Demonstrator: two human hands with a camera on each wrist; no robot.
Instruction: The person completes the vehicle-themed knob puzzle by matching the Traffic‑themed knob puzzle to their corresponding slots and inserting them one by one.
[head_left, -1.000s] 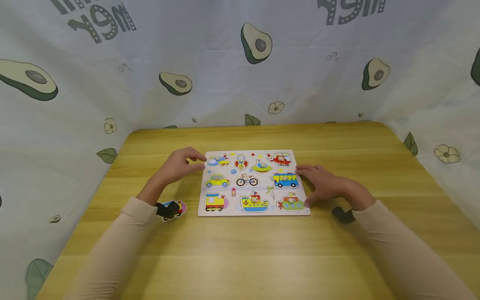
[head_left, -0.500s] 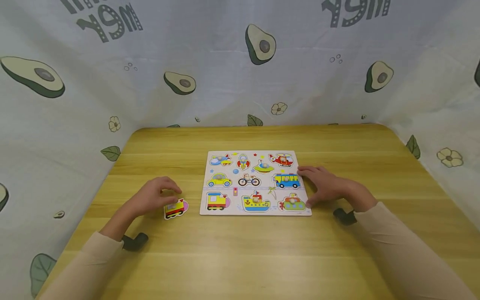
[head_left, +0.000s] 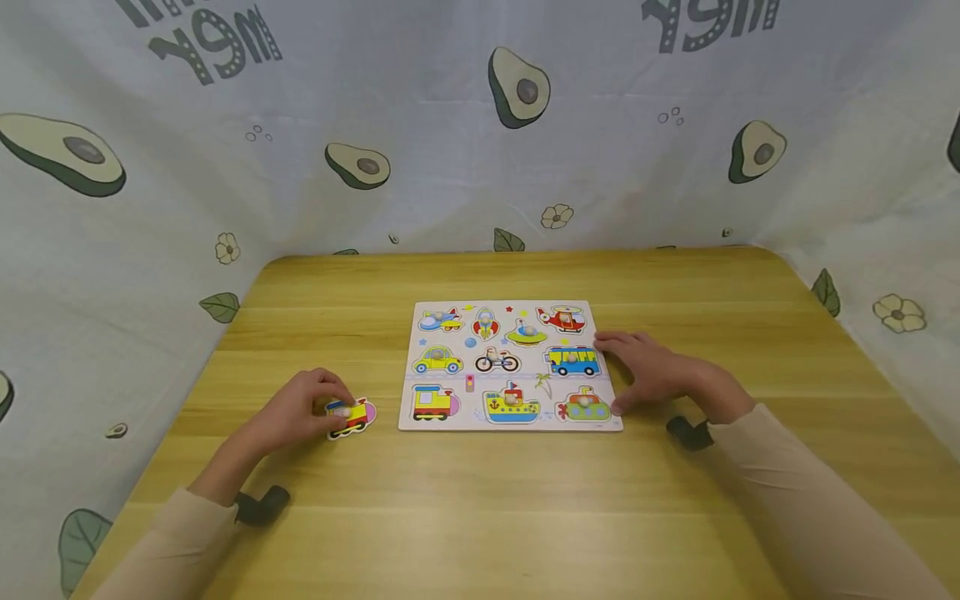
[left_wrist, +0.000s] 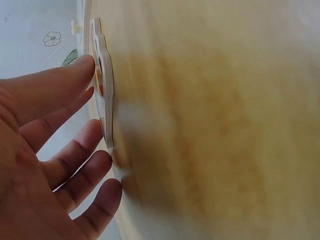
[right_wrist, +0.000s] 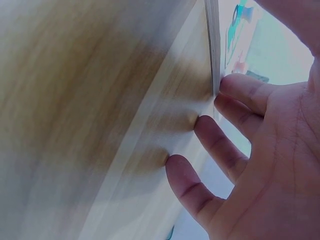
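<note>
On the table, left of the board, lies a train puzzle piece [head_left: 358,415] in red, yellow and pink. My left hand [head_left: 296,410] has thumb and index finger pinching it around its small knob; the left wrist view shows the puzzle piece [left_wrist: 106,90] edge-on beside the thumb. The pegged puzzle board [head_left: 468,417] carries vehicle pieces with knobs, and its lower-left train picture [head_left: 433,403] shows no knob. My right hand [head_left: 652,372] rests with spread fingers along the board's right edge. In the right wrist view its fingers [right_wrist: 182,175] touch the table.
The wooden table [head_left: 510,517] has rounded far corners. A cloth backdrop [head_left: 435,108] printed with avocados rises behind it and along both sides. A dark wrist camera [head_left: 262,506] sits at the left wrist, another wrist camera [head_left: 688,433] at the right.
My left hand has moved from the board's upper-left corner down and left to the train piece, and its fingers have closed in on the knob. My right hand has stayed at the board's edge.
</note>
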